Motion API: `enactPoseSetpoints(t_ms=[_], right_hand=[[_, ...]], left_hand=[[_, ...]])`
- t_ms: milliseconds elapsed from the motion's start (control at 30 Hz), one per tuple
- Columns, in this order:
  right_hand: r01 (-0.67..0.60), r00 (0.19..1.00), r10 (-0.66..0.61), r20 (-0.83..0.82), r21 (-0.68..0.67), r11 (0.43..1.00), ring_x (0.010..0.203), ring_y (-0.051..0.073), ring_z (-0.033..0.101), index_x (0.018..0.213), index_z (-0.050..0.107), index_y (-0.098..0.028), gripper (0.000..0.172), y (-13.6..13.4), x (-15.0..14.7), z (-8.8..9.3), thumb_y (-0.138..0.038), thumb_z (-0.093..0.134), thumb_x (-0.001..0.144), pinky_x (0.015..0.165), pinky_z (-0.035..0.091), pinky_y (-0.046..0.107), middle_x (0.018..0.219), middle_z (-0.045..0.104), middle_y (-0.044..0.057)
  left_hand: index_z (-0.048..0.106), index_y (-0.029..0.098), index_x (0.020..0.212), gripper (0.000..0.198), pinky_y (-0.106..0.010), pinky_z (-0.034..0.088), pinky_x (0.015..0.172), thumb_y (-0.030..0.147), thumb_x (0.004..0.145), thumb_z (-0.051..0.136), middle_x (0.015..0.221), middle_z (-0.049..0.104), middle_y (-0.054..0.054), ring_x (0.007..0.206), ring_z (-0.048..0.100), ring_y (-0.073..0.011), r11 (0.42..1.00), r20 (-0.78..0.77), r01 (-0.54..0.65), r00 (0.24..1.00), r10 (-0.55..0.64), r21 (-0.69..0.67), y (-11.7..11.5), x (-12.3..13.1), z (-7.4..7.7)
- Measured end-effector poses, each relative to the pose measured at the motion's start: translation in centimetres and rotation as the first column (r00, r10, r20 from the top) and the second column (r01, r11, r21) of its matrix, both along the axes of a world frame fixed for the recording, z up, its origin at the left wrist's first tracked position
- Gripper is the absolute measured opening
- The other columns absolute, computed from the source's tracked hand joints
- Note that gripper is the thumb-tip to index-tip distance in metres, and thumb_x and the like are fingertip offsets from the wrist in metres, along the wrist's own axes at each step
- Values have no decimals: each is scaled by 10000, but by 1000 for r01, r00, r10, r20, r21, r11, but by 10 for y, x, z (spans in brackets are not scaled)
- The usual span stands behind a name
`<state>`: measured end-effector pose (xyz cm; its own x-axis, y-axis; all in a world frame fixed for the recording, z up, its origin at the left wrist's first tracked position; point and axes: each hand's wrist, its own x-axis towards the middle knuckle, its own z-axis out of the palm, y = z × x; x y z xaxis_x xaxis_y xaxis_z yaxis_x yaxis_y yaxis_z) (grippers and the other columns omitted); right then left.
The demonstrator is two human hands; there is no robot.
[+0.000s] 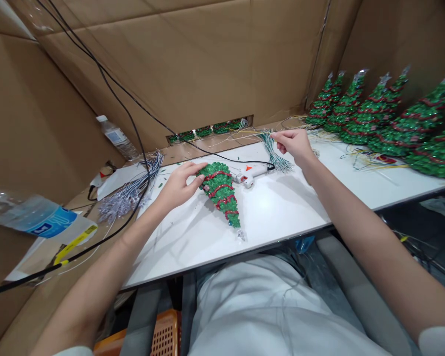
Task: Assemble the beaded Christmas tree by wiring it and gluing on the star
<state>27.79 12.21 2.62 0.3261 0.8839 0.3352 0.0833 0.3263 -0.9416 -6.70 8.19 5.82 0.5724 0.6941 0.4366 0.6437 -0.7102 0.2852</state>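
Note:
A small green Christmas tree with red garlands [222,193] lies on its side on the white board [282,207], its clear star tip pointing toward me. My left hand [181,183] rests around the tree's base, thumb and fingers on it. Off to the right, my right hand [291,143] is raised with thumb and forefinger pinched on thin yellow wires [250,131] that stretch to the left. Below that hand lies a bundle of green and white wires [276,155]. A white glue gun [250,175] sits just right of the tree.
Several finished-looking trees [378,113] stand along the right. At left are a bundle of lilac-tipped wires [122,193], a small bottle [116,138] and a large bottle [33,215]. A black cable [122,89] hangs across the workspace. Cardboard walls [193,59] enclose the back.

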Motion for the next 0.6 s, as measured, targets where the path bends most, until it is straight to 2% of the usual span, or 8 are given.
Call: enactPoseSetpoints(t_ms=[233,333,400,500,600], right_hand=[[3,1000,-3,7,-11,1000,345,32,385,653,685,-116,217,-2,-1,2,-283,807,720,339,307,165,434,511,-40],[7,1000,-7,15,-15,1000,359,41,397,665,691,-119,212,-2,-1,1,-286,810,719,347,314,171,441,515,-34],[9,1000,-8,22,-19,1000,368,47,410,678,696,-118,205,-2,-1,1,-281,813,719,351,319,176,449,522,-27],[8,999,-8,34,-24,1000,371,50,418,680,694,-116,203,-1,0,1,-273,816,722,350,327,177,456,528,-20],[6,999,-5,39,-26,1000,370,49,419,673,693,-118,202,-1,0,1,-270,818,720,349,333,176,458,529,-20]], left_hand=[[709,108,1175,477,-310,488,752,436,899,497,924,626,-99,816,603,-210,997,58,-73,996,74,-26,-6,3,5],[634,138,1288,501,-301,486,753,426,893,525,930,674,-79,760,605,-187,985,120,-116,984,131,-128,-13,9,6],[558,144,1363,545,-294,474,754,414,890,539,851,684,-49,728,596,-178,972,165,-130,973,163,-198,-16,12,5],[533,140,1339,534,-260,419,648,405,875,552,682,590,18,604,509,-146,953,239,-106,955,178,-284,-16,14,2],[554,159,1226,424,-239,320,546,393,873,540,605,460,63,518,388,-120,944,293,-78,940,177,-320,-15,14,-1]])
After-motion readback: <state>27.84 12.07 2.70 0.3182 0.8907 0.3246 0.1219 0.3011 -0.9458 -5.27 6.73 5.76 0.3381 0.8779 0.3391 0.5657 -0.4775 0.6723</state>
